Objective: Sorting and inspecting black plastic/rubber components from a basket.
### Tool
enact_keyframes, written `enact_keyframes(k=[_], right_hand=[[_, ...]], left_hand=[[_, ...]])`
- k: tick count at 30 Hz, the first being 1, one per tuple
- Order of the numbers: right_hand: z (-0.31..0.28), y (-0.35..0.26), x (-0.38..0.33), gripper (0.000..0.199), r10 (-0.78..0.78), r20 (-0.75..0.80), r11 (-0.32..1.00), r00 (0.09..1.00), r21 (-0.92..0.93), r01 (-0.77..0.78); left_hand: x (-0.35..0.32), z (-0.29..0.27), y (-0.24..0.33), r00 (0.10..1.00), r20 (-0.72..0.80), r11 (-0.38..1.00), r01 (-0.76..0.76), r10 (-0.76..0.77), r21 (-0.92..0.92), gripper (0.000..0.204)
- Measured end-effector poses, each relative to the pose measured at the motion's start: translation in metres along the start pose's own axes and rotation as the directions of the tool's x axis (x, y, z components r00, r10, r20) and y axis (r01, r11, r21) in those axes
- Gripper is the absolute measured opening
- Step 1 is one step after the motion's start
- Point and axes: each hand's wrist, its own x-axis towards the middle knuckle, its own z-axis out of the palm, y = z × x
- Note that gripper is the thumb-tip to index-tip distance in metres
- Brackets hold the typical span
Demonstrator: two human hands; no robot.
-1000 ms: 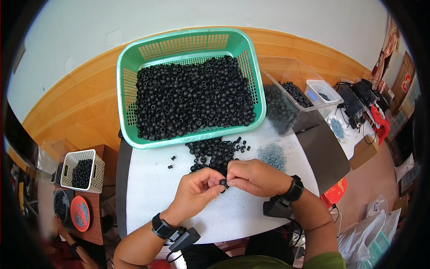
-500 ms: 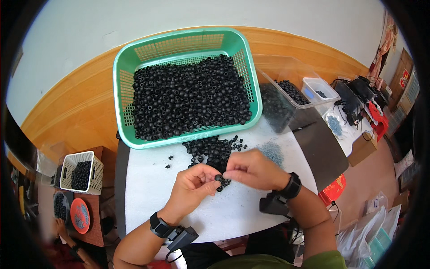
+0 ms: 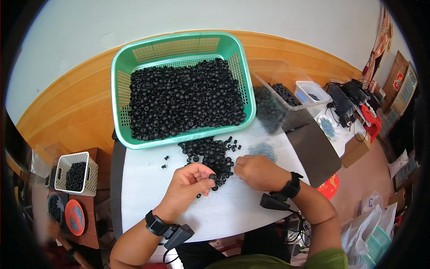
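Between the thumb and forefinger of my left hand (image 3: 184, 187), a small round black plastic part (image 3: 212, 177) is pinched. It is held above the near end of a loose pile of similar black parts (image 3: 208, 151) on the white sheet (image 3: 145, 197). My right hand (image 3: 262, 173) rests just right of that pile, its fingers curled downward and pressed together. Whatever its fingertips hold, if anything, is hidden. Just beyond it lies a scatter of tiny blue-grey pieces (image 3: 264, 149). A few small black pieces (image 3: 165, 158) sit apart, left of the pile.
A green basket (image 3: 188, 138) full of black parts stands behind the pile. To its right are a clear bin (image 3: 286, 107) and a small white tub (image 3: 323, 97). At left, a white basket (image 3: 91, 179) and red plate (image 3: 67, 222) are on a brown table, near another person's arm (image 3: 74, 251).
My right hand has moved away from my left, to the right edge of the pile. My left hand still pinches the round part. The whole view has shifted slightly.
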Motion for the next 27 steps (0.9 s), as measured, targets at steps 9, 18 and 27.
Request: enact_keyframes(k=[9, 18, 27], right_hand=[[-0.021, -0.025, 0.028, 0.011, 0.286, -0.095, 0.474, 0.953, 0.879, -0.055], [0.001, -0.033, 0.029, 0.005, 0.305, -0.251, 0.337, 0.919, 0.931, 0.143], [-0.005, -0.040, 0.029, 0.015, 0.218, -0.405, 0.641, 0.888, 0.745, 0.182]], left_hand=[[-0.001, 0.000, -0.002, 0.999, 0.019, 0.988, 0.044, -0.042, -0.151, 0.013], [-0.002, 0.004, 0.001, 0.999, 0.037, 0.980, 0.037, -0.030, -0.195, 0.013], [-0.004, 0.004, -0.001, 1.000, 0.007, 0.955, 0.010, -0.009, -0.297, 0.012]])
